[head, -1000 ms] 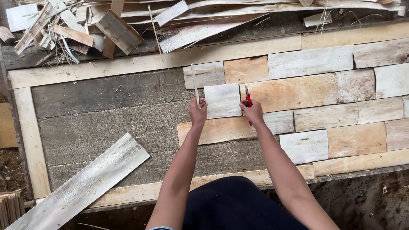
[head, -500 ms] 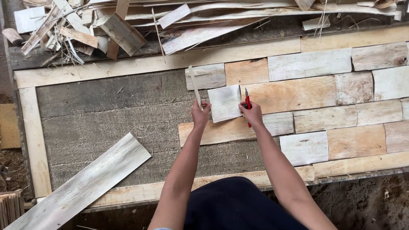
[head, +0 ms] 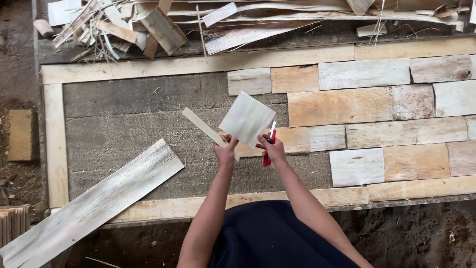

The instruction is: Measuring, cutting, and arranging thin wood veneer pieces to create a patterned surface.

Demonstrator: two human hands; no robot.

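Pale, thin wood veneer, a roughly square sheet, held up tilted just left of the frame's centre, above the grey board and clear of it. Pinched at its lower edge from both sides: left hand closed on the lower left corner together with a narrow veneer strip that slants up toward the left; right hand closed on the lower right corner, with a red-handled cutter gripped in the same fist, pointing up beside the sheet. Judged light and barely stiff, likely to flex and to split along the grain if bent or squeezed hard; dry surface, probably not slippery. Best taken by an edge or corner with a light pinch, or supported flat from below, and kept away from the blade. Laid veneer patches in tan and whitish tones across the right half of the frame, touching edge to edge inside a light wooden frame. Long pale plank lying diagonally at the lower left, partly over the frame's bottom rail. Heap of offcuts along the top.
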